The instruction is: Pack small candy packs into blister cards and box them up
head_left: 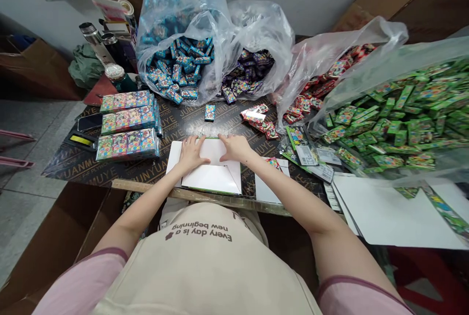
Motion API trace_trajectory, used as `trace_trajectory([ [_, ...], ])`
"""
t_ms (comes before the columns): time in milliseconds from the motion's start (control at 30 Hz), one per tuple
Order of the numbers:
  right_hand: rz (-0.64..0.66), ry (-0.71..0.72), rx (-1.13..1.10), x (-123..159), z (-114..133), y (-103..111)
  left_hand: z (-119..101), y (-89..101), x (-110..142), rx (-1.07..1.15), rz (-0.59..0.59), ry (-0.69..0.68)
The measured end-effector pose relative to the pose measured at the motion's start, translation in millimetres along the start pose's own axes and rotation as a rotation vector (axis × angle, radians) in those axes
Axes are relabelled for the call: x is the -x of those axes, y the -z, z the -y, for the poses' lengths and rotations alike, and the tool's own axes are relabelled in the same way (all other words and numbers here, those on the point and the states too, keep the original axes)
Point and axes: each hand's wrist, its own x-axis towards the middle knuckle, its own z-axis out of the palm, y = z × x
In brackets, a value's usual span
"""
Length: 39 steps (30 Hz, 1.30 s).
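A partly folded cardboard box (212,178) lies in front of me with its white inner face up and a green printed edge along the near side. My left hand (192,154) rests on its left part, fingers spread toward the far edge and thumb pointing inward. On the right part, my right hand (234,149) presses with fingers at the far edge and thumb held apart from them. Both hands touch the white card. Just beyond the box stands one small blue packet (209,113).
Clear bags of blue packets (183,66), purple packets (252,66), red packets (330,75) and green packets (399,115) line the back. Wrapped multicolour packs (128,144) are stacked at left, near a phone (90,122). White card sheets (395,212) lie at right.
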Motion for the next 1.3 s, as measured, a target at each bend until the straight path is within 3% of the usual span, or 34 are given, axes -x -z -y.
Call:
trace_trajectory([
  [100,-0.015,0.058,-0.231,-1,-18,-3,9,2.0,9,0.341,-0.146,0.128],
  [167,-0.125,0.046,-0.453,-1,-31,-8,13,5.6,19,0.645,-0.262,0.324],
  [200,-0.194,0.012,-0.558,-1,-35,-11,13,8.3,24,0.810,-0.264,0.425],
  [233,-0.248,-0.025,-0.651,0,-38,-14,10,11.9,28,0.975,-0.203,0.513],
  [300,-0.306,-0.079,-0.796,5,-39,-18,-2,23.6,37,1.246,0.029,0.605],
  [367,-0.392,-0.115,-0.892,17,-38,-13,-27,43.4,45,1.370,0.193,0.551],
  [400,-0.485,-0.136,-0.921,26,-38,-8,-44,56.5,49,1.371,0.179,0.476],
  [467,-0.760,-0.189,-0.948,47,-40,10,-81,86.5,59,1.279,0.074,0.239],
  [533,-1.009,-0.225,-0.979,71,-45,29,-117,113.7,70,1.036,0.019,-0.031],
  [567,-1.075,-0.242,-1.024,83,-48,36,-131,122.9,76,0.873,0.032,-0.170],
  [633,-1.044,-0.251,-1.179,102,-51,41,-150,127.0,85,0.524,0.103,-0.395],
  [700,-0.877,-0.224,-1.335,114,-49,32,-152,110.8,86,0.176,0.185,-0.528],
  [800,-0.638,-0.185,-1.319,114,-35,-5,-133,62.3,72,-0.233,0.289,-0.558],
  [900,-0.525,-0.211,-1.095,94,-17,-51,-108,18.1,53,-0.357,0.354,-0.531],
  [1000,-0.528,-0.323,-0.960,65,-7,-83,-93,6.0,46,-0.315,0.331,-0.553],
  [1067,-0.593,-0.392,-0.918,49,-5,-91,-82,20.1,50,-0.222,0.259,-0.561],
  [1133,-0.736,-0.410,-0.833,40,0,-88,-60,50.3,61,-0.089,0.052,-0.460],
  [1167,-0.828,-0.391,-0.783,38,5,-83,-44,69.9,69,-0.025,-0.112,-0.355],
  [1233,-0.970,-0.289,-0.754,38,23,-70,0,113.6,88,0.024,-0.560,0.008],
  [1300,-0.949,-0.126,-0.897,36,51,-54,53,154.5,109,0.021,-0.882,0.371],
])
